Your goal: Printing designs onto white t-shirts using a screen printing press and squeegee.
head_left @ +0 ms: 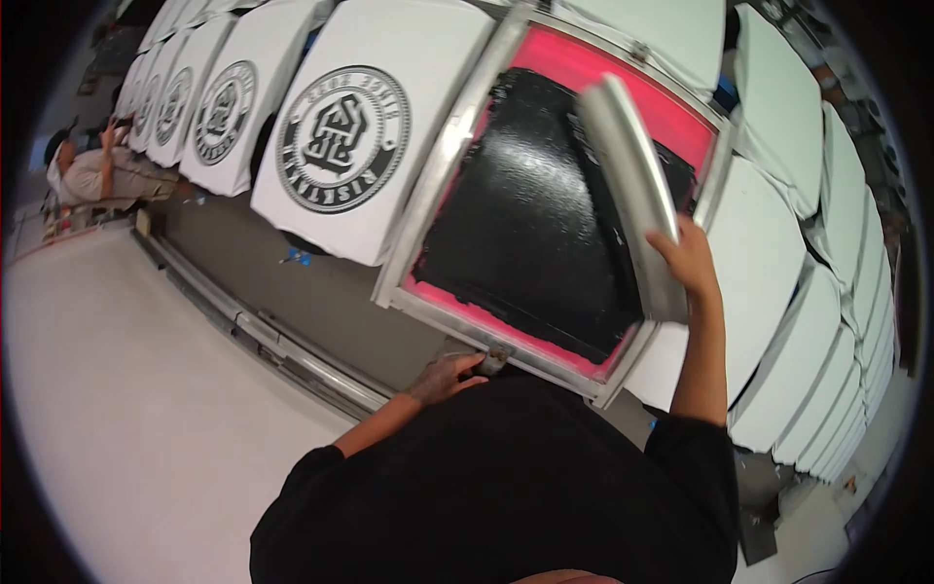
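Observation:
A metal-framed printing screen (438, 185) with a pink mesh lies in front of me, its middle covered in glossy black ink (530, 224). My right hand (689, 261) grips the near end of a long grey squeegee (628, 180) that rests tilted on the inked mesh at its right side. My left hand (445, 378) holds the near edge of the frame at a small metal clamp (496, 358). To the left lies a white shirt (365, 127) with a round black printed emblem.
More white shirts with the same emblem (224, 112) line up to the far left; blank white shirts on boards (788, 117) run along the right. A metal rail (272, 341) crosses the floor. Another person (92, 175) sits at far left.

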Demonstrator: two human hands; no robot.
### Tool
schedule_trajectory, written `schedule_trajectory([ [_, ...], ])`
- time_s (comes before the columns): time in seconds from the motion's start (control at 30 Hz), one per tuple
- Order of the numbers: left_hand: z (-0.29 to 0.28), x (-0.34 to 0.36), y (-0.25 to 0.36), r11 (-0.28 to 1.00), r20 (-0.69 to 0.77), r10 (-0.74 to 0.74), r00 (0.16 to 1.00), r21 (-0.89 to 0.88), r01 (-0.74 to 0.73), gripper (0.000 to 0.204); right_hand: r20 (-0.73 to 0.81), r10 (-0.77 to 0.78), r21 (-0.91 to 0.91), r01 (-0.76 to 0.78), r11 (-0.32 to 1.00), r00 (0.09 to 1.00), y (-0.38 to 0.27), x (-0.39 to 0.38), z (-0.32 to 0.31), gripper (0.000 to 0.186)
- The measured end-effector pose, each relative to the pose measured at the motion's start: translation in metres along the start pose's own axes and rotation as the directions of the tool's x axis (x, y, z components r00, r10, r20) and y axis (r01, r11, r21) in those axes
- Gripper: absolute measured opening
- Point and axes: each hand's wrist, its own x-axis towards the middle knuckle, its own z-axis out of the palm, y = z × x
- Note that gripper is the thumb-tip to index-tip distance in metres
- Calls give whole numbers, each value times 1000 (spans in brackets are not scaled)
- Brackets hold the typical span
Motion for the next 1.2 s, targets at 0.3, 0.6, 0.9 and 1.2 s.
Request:
schedule_trajectory([
  [0.3,21,10,-2,851,109,-419,901,-298,432,30,-114,-477,-720,258,645,872,-3,107,30,29],
  [0.6,14,18,-20,826,264,-341,902,-374,421,18,-85,-412,-509,316,801,907,-48,-44,76,41],
  [0.9,-7,19,-7,933,55,-337,940,-114,341,37,169,-227,-315,271,910,959,-81,-158,142,39],
  [1.2,-143,67,70,404,-76,545,835,896,-182,51,57,-116,-386,129,914,992,-66,-183,163,36],
])
